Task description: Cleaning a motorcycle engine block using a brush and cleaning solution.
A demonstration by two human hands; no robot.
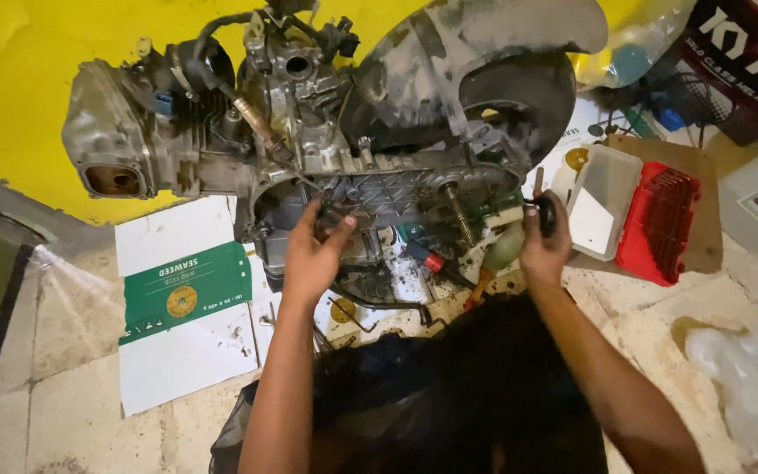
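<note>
A grimy scooter engine (309,132) with its rear wheel (519,96) lies on its side on flattened cardboard (182,290). Its side cover is off, showing the open grey crankcase (396,189) and a bare shaft (460,215). My left hand (313,254) reaches into the left end of the crankcase, its fingers closed on a small dark part there. To the right of the case, my right hand (544,246) grips a black-handled tool (544,211), held upright with its metal shank pointing up.
A red parts box (660,224) with an open clear lid (603,202) sits at the right on brown cardboard. Small parts and tools litter the floor under the engine. A yellow wall is behind, a crumpled plastic bag (752,386) at lower right, a dark bag near my legs.
</note>
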